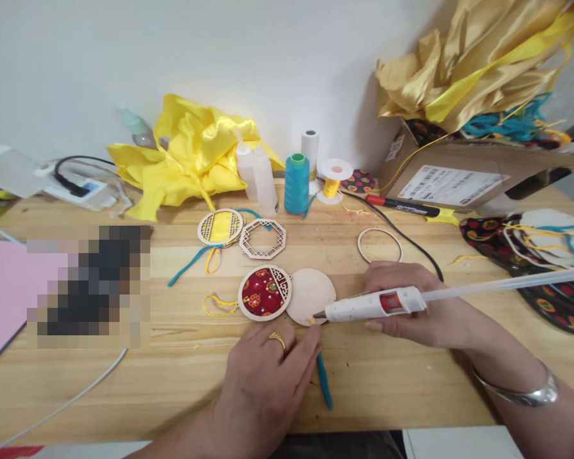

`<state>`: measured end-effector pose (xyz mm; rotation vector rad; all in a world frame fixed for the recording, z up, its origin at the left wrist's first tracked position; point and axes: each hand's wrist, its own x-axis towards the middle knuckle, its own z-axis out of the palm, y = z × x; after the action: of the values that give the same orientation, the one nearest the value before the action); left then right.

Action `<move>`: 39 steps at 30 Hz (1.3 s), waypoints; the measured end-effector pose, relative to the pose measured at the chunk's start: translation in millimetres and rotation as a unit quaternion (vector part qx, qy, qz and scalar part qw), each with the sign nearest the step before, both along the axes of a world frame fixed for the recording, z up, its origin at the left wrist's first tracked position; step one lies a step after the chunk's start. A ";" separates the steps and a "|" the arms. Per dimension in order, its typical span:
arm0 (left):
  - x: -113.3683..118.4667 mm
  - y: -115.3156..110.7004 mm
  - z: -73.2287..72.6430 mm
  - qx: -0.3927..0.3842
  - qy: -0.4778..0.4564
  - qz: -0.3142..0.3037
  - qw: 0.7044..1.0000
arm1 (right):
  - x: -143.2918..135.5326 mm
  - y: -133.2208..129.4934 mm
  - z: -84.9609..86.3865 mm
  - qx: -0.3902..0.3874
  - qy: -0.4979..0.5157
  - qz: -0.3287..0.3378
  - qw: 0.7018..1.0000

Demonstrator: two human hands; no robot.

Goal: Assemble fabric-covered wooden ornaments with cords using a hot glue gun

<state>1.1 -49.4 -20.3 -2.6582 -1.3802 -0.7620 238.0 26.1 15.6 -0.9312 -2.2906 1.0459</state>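
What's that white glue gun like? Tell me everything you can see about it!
The glue gun has a white, plastic-looking body with a reddish panel on its side and a dark, pointed nozzle. A long, cloudy see-through stick runs out of its back. The right hand holds it with the nozzle pointing left, by the lower edge of a plain, pale round disc. I can't tell whether the nozzle touches it.

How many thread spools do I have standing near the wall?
3: the teal spool, the white spool behind it, and the yellow spool to the right of both. More may be hidden behind the yellow cloth or inside the cardboard box.
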 end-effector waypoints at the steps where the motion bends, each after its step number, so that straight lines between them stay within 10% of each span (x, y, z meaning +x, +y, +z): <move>1: 0.2 0.3 0.1 0.001 0.002 -0.001 1.000 | 0.1 -0.2 0.1 0.000 0.000 -0.001 1.000; 39: 1.6 3.2 3.1 0.037 -0.032 -0.038 0.998 | 1.8 -0.9 -2.8 0.008 -0.014 -0.003 1.000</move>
<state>2.7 -46.2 -17.2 -2.6654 -1.2442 -0.8955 239.8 25.3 12.7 -0.9514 -2.3134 1.0170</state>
